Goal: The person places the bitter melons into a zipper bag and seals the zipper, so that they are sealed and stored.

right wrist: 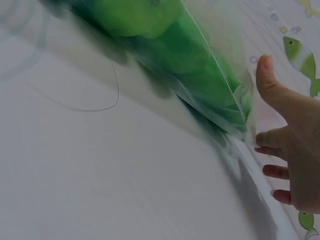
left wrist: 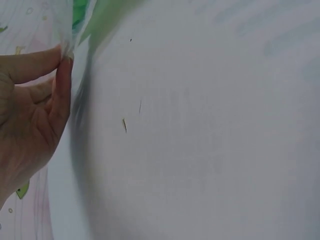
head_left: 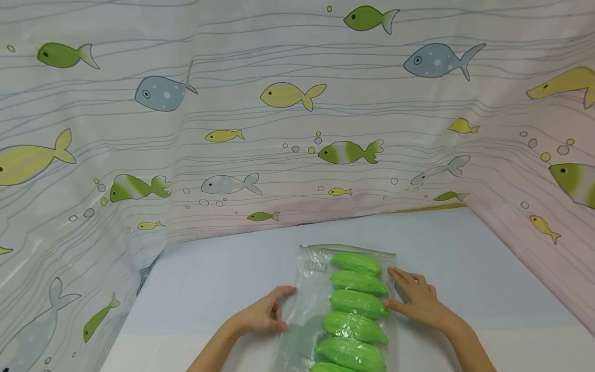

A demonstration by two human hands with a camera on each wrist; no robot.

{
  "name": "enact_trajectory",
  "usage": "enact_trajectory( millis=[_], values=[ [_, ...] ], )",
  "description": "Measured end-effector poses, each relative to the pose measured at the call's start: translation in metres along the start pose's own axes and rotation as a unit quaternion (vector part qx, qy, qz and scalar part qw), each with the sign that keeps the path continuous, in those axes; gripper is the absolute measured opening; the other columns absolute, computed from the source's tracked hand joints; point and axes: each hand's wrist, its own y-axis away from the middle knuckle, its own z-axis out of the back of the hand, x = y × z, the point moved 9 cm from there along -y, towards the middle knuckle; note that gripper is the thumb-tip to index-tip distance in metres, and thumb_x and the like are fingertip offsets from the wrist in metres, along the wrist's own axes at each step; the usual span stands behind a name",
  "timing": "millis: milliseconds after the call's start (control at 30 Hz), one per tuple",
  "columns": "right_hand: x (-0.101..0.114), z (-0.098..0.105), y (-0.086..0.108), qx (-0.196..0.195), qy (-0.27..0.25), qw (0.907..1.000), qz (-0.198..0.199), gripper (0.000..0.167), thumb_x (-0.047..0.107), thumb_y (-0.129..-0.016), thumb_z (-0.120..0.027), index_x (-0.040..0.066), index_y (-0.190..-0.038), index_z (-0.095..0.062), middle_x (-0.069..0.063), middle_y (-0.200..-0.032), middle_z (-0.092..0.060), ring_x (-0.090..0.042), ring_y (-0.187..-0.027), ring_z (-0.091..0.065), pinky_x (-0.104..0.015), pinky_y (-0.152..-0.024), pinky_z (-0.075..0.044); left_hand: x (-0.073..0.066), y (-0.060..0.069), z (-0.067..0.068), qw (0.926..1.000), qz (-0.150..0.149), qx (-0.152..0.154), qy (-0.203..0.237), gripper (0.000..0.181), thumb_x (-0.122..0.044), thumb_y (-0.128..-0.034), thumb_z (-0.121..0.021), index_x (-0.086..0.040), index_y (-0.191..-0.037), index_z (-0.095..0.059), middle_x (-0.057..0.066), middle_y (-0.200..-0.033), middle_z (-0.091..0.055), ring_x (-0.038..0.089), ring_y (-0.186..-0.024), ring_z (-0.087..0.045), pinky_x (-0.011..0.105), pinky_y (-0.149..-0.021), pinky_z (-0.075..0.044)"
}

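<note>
A clear zip-top plastic bag (head_left: 307,305) lies on the white table in the head view, its zipper edge at the far end. Inside, several bright green, elongated, pointed fruit-like pieces (head_left: 357,304) form a column along its right side; their exact kind is unclear. My left hand (head_left: 260,311) is at the bag's left edge. In the left wrist view, the thumb and a finger of that hand (left wrist: 35,100) meet on the plastic, pinching it. At the right edge, my right hand (head_left: 420,305) touches the bag with fingers spread and thumb apart, near the green pieces.
The white tabletop (head_left: 223,274) extends around the bag. A fish-patterned sheet (head_left: 297,124) rises as walls behind and on both sides. Small dark specks (left wrist: 124,125) show on the white surface in the left wrist view, and a thin hair-like strand (right wrist: 118,90) in the right.
</note>
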Motion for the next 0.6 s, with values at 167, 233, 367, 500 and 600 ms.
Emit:
enact_trajectory(
  millis=[167,233,367,500,600],
  values=[
    [0.0004,0.0007,0.0003,-0.008,0.000,1.0000,0.005,0.084,0.048,-0.083,-0.069,-0.002,-0.144,-0.040,-0.019,-0.146,-0.039,-0.047,-0.121,-0.036,-0.051,-0.078,-0.034,-0.0005,0.0008,-0.0018,1.0000,-0.001,0.000,-0.002,0.087,-0.007,-0.0785,-0.076,-0.008,-0.150,-0.028,0.013,-0.149,-0.024,0.010,-0.069,-0.052,0.024,-0.072,-0.044],
    [0.0003,0.0006,0.0001,-0.008,0.000,0.9999,0.006,0.085,0.049,-0.082,-0.069,-0.002,-0.144,-0.039,-0.019,-0.146,-0.039,-0.047,-0.121,-0.035,-0.051,-0.079,-0.034,-0.0006,0.0007,-0.0020,1.0000,0.000,0.000,-0.003,0.087,-0.006,-0.0780,-0.076,-0.008,-0.150,-0.028,0.013,-0.150,-0.023,0.010,-0.069,-0.052,0.024,-0.071,-0.044],
    [0.0000,-0.0005,-0.0002,-0.008,0.003,0.9999,0.009,0.090,0.050,-0.079,-0.071,-0.002,-0.145,-0.038,-0.020,-0.147,-0.038,-0.047,-0.121,-0.035,-0.052,-0.079,-0.034,-0.0015,0.0010,-0.0031,1.0000,0.001,0.004,-0.009,0.091,-0.003,-0.0762,-0.077,-0.007,-0.151,-0.026,0.013,-0.152,-0.022,0.011,-0.070,-0.053,0.023,-0.070,-0.044],
    [-0.0006,-0.0018,0.0000,-0.007,0.004,0.9999,0.008,0.092,0.051,-0.078,-0.073,-0.002,-0.145,-0.038,-0.020,-0.147,-0.037,-0.047,-0.121,-0.035,-0.053,-0.079,-0.034,-0.0036,0.0022,-0.0053,0.9997,-0.005,0.015,-0.020,0.097,-0.003,-0.0746,-0.079,-0.005,-0.152,-0.021,0.014,-0.153,-0.019,0.011,-0.070,-0.054,0.023,-0.072,-0.046],
    [-0.0008,-0.0021,-0.0002,-0.006,0.004,0.9999,0.009,0.093,0.051,-0.078,-0.073,-0.002,-0.145,-0.038,-0.020,-0.146,-0.038,-0.047,-0.121,-0.035,-0.054,-0.079,-0.034,-0.0045,0.0034,-0.0066,0.9994,-0.008,0.024,-0.023,0.100,-0.004,-0.0745,-0.079,-0.005,-0.152,-0.017,0.015,-0.154,-0.016,0.011,-0.072,-0.054,0.024,-0.075,-0.045]
  ],
)
